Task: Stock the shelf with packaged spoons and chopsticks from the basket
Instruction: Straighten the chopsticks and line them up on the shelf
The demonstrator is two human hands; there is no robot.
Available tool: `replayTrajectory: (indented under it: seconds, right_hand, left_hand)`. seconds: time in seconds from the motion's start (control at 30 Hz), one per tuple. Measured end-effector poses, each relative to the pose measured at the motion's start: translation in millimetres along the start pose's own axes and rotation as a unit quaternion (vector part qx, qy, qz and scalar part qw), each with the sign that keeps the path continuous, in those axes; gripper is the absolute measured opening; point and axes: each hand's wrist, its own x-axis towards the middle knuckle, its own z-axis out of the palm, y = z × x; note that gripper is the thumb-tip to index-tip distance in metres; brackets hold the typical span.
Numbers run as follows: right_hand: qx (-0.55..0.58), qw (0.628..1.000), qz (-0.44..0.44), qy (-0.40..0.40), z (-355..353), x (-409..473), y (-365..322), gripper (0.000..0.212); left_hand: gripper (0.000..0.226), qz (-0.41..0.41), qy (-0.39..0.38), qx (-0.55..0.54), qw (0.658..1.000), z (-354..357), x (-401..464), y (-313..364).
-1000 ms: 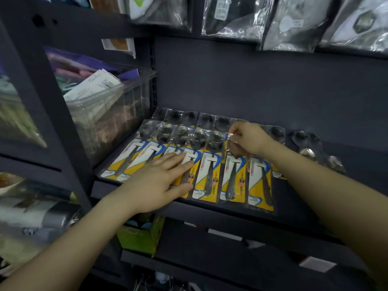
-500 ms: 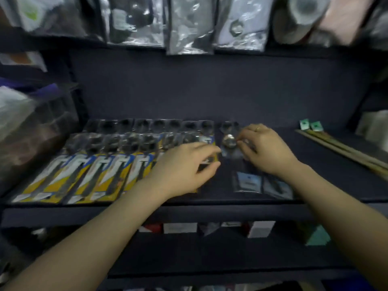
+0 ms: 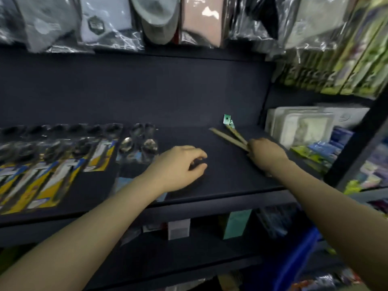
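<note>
Several yellow-and-blue carded spoon packs (image 3: 52, 175) lie in overlapping rows on the left of the dark shelf (image 3: 220, 179). Two clear spoon packs (image 3: 137, 148) lie just right of them. Packaged wooden chopsticks (image 3: 228, 136) with green header cards lie at the shelf's right end. My right hand (image 3: 265, 153) grips the near ends of the chopsticks. My left hand (image 3: 178, 166) hovers over the bare middle of the shelf, fingers loosely curled, holding nothing. The basket is not identifiable in view.
Bagged socks and garments (image 3: 109, 22) hang above the shelf. To the right stand green boxed goods (image 3: 346, 66) and white and blue packs (image 3: 304, 127) on neighbouring shelves. Small boxes (image 3: 178, 228) sit on the lower shelf. Something blue (image 3: 294, 267) shows at the bottom right.
The view has swung right along the shelf. My right hand left the spoon packs and took hold of the chopsticks at the right. My left hand lifted off the spoon packs toward the middle.
</note>
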Motion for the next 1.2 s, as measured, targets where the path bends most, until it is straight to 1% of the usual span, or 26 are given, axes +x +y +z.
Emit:
replayTrajectory:
  seconds: [0.07, 0.17, 0.27, 0.33, 0.4, 0.43, 0.47, 0.53, 0.57, 0.6, 0.63, 0.67, 0.7, 0.73, 0.77, 0.8, 0.83, 0.87, 0.9, 0.93, 0.97, 1.07, 1.1, 1.17, 1.2]
  right_hand:
    - [-0.040, 0.999, -0.020, 0.009, -3.6, 2.9, 0.1, 0.027]
    - [-0.061, 0.997, -0.028, 0.040, -9.9, 2.0, 1.0, 0.029]
    - [-0.047, 0.987, -0.069, 0.133, -23.8, -0.9, 13.9, 0.028]
    - [-0.008, 0.973, -0.123, 0.197, -34.8, -4.4, 25.8, 0.023]
    - [0.079, 0.955, -0.181, 0.221, -43.9, -6.9, 38.5, 0.023]
    - [0.127, 0.944, -0.203, 0.225, -47.6, -6.1, 44.7, 0.027]
    - [0.170, 0.930, -0.222, 0.237, -51.2, -5.4, 49.9, 0.031]
    - [0.254, 0.892, -0.228, 0.296, -55.3, -2.4, 59.2, 0.028]
    - [0.298, 0.870, -0.206, 0.334, -56.1, -2.4, 62.6, 0.029]
    - [0.339, 0.854, -0.164, 0.359, -56.5, -4.7, 64.9, 0.038]
    - [0.373, 0.843, -0.121, 0.369, -56.6, -9.1, 66.7, 0.051]
    - [0.409, 0.835, -0.088, 0.357, -55.6, -13.3, 66.3, 0.061]
    - [0.456, 0.825, -0.068, 0.327, -53.7, -15.7, 65.7, 0.065]
    - [0.515, 0.809, -0.062, 0.276, -52.8, -17.3, 63.6, 0.062]
    - [0.586, 0.781, -0.071, 0.202, -52.7, -16.8, 59.6, 0.050]
    - [0.643, 0.750, -0.091, 0.124, -51.7, -14.1, 56.4, 0.031]
    - [0.665, 0.736, -0.108, 0.069, -51.3, -11.3, 52.4, 0.012]
    - [0.668, 0.734, -0.121, 0.033, -49.9, -7.0, 48.5, 0.010]
    - [0.673, 0.730, -0.122, 0.003, -47.7, -3.0, 44.3, 0.016]
    - [0.679, 0.726, -0.108, -0.016, -45.1, 1.3, 38.7, 0.020]
    - [0.685, 0.723, -0.082, -0.026, -43.2, 5.2, 33.0, 0.023]
    - [0.672, 0.740, -0.017, -0.015, -32.0, 21.9, 17.9, 0.028]
    - [0.672, 0.740, -0.011, -0.011, -28.8, 27.5, 13.3, 0.029]
    - [0.682, 0.731, -0.003, -0.012, -24.3, 37.2, 8.2, 0.030]
    - [0.683, 0.730, -0.006, -0.018, -23.5, 40.3, 7.7, 0.027]
  left_hand:
    - [0.033, -0.016, 0.006, -0.003, 1.000, 9.2, 14.6, 10.8]
    - [0.035, -0.025, 0.014, 0.019, 0.999, 21.4, 39.7, 25.1]
    - [0.044, -0.011, 0.073, 0.058, 0.996, 27.9, 65.7, 33.5]
    - [0.048, 0.008, 0.112, 0.130, 0.985, 26.3, 80.2, 39.0]
    - [0.046, -0.010, 0.111, 0.184, 0.977, 22.1, 88.4, 48.4]
    - [0.041, -0.023, 0.115, 0.189, 0.975, 19.7, 89.8, 54.9]
    - [0.034, -0.034, 0.126, 0.168, 0.977, 17.7, 89.6, 62.5]
    - [0.023, -0.053, 0.132, 0.042, 0.989, 16.9, 85.9, 78.7]
    - [0.023, -0.069, 0.121, -0.030, 0.990, 19.9, 84.5, 85.0]
    - [0.023, -0.092, 0.112, -0.099, 0.984, 24.8, 83.3, 89.8]
    - [0.023, -0.116, 0.107, -0.165, 0.974, 30.7, 81.6, 92.9]
    - [0.024, -0.138, 0.107, -0.226, 0.958, 36.8, 79.7, 94.7]
    - [0.025, -0.154, 0.110, -0.278, 0.942, 41.9, 77.6, 96.9]
    - [0.027, -0.167, 0.112, -0.318, 0.927, 46.3, 76.2, 98.4]
    - [0.028, -0.175, 0.110, -0.345, 0.916, 49.9, 75.4, 99.9]
    - [0.029, -0.178, 0.108, -0.359, 0.910, 53.1, 74.7, 100.6]
    - [0.029, -0.179, 0.108, -0.362, 0.908, 55.1, 73.7, 101.7]
    - [0.028, -0.176, 0.111, -0.357, 0.911, 57.2, 72.4, 101.9]
    - [0.024, -0.170, 0.115, -0.347, 0.915, 59.0, 70.6, 101.5]
    - [0.021, -0.165, 0.117, -0.332, 0.921, 60.9, 68.9, 99.8]
    - [0.024, -0.161, 0.116, -0.315, 0.928, 63.0, 66.7, 97.7]
    - [0.054, -0.144, 0.109, -0.247, 0.952, 67.1, 61.0, 87.5]
    - [0.054, -0.129, 0.113, -0.222, 0.960, 67.2, 60.0, 84.6]
    - [0.040, -0.095, 0.116, -0.141, 0.979, 66.7, 61.0, 77.1]
    - [0.032, -0.089, 0.109, -0.099, 0.985, 66.8, 62.5, 73.5]
